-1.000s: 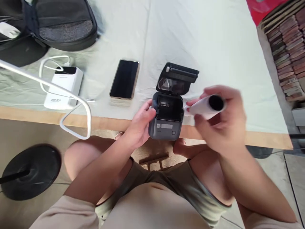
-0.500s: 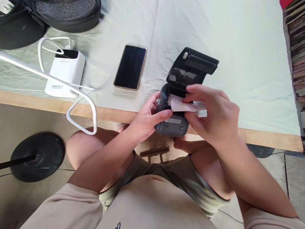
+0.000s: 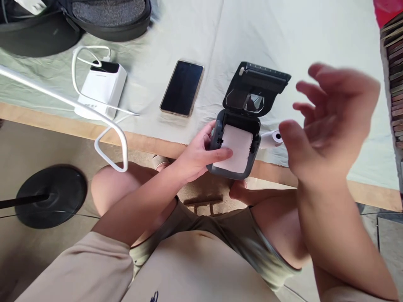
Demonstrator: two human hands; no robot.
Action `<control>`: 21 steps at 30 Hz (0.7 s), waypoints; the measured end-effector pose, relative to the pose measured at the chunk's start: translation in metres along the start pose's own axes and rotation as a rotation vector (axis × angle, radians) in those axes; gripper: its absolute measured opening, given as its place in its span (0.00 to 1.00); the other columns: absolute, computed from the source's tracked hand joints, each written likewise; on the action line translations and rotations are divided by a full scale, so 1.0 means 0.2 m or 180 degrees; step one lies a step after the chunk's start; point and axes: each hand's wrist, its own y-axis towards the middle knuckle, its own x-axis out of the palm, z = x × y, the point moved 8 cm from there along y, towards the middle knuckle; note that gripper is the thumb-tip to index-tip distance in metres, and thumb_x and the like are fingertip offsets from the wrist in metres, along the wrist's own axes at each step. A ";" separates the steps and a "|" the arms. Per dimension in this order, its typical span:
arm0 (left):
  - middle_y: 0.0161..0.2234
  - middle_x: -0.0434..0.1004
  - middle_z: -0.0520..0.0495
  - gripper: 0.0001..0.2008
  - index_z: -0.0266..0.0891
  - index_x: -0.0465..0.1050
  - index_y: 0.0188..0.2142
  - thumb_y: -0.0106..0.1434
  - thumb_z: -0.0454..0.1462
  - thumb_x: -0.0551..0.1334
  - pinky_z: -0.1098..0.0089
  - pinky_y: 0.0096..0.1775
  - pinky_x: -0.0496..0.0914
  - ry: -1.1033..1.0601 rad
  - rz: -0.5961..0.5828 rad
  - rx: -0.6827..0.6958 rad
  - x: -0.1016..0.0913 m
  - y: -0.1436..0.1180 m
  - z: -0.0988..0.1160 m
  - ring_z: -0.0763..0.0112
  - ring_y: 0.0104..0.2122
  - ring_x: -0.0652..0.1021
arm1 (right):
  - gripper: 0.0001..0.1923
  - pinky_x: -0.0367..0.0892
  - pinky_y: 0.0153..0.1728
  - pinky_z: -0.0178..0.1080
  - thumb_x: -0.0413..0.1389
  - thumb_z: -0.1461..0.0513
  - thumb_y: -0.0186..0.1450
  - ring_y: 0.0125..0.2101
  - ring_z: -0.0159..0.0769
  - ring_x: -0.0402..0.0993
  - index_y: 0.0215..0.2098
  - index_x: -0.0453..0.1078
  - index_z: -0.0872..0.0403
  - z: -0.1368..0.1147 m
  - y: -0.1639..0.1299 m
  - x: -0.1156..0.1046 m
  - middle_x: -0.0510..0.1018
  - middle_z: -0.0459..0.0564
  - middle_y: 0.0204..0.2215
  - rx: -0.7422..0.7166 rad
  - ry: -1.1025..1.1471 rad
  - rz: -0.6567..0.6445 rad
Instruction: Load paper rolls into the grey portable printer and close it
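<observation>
A small dark grey label printer (image 3: 248, 100) sits at the table's front edge with its lid tipped open. White paper (image 3: 236, 149) fills its bay and hangs over its front. My left hand (image 3: 200, 155) grips the printer's left side, thumb pressing on the paper. My right hand (image 3: 327, 121) is raised to the right of the printer, blurred, fingers spread and holding nothing. A small white paper roll (image 3: 271, 138) lies on the cloth just right of the printer, close under my right hand.
A dark phone (image 3: 182, 87) lies face up left of the printer. A white power bank (image 3: 102, 88) with a looping white cable (image 3: 110, 134) sits further left, a black bag (image 3: 103, 16) behind it. A pale cloth (image 3: 283, 33) covers the table. A black round stand base (image 3: 52, 195) rests on the floor.
My right hand has let go of the paper and lifted away to the right, opening. The paper now lies in the printer's bay, held by my left thumb. A roll rests beside the printer.
</observation>
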 end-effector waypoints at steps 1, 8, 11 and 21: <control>0.39 0.85 0.52 0.32 0.43 0.78 0.49 0.48 0.35 0.87 0.68 0.41 0.78 -0.0005 0.0015 -0.0022 0.00 0.00 0.00 0.67 0.38 0.84 | 0.25 0.81 0.61 0.57 0.64 0.51 0.74 0.66 0.52 0.82 0.68 0.74 0.34 0.02 0.03 0.01 0.82 0.50 0.66 0.0067 0.0119 -0.0093; 0.43 0.88 0.49 0.41 0.47 0.77 0.56 0.45 0.39 0.90 0.59 0.47 0.80 -0.0008 0.0112 -0.0013 -0.03 -0.01 -0.01 0.53 0.45 0.88 | 0.17 0.81 0.59 0.56 0.59 0.58 0.75 0.58 0.51 0.86 0.61 0.78 0.37 0.00 0.06 0.06 0.83 0.50 0.55 0.0333 0.0145 -0.0281; 0.46 0.89 0.47 0.42 0.48 0.76 0.60 0.49 0.44 0.90 0.58 0.46 0.81 -0.0094 0.0006 -0.0039 -0.03 -0.01 -0.02 0.49 0.47 0.89 | 0.19 0.80 0.64 0.60 0.62 0.61 0.71 0.62 0.54 0.85 0.60 0.75 0.45 -0.02 0.05 0.18 0.86 0.54 0.60 0.0476 -0.0015 -0.1009; 0.43 0.90 0.47 0.24 0.41 0.84 0.56 0.67 0.49 0.80 0.68 0.38 0.81 -0.0259 -0.0037 0.0037 -0.01 -0.02 0.00 0.55 0.44 0.91 | 0.15 0.86 0.55 0.51 0.65 0.55 0.76 0.56 0.50 0.87 0.59 0.79 0.45 -0.06 0.00 0.29 0.87 0.52 0.55 0.0010 0.0014 -0.1229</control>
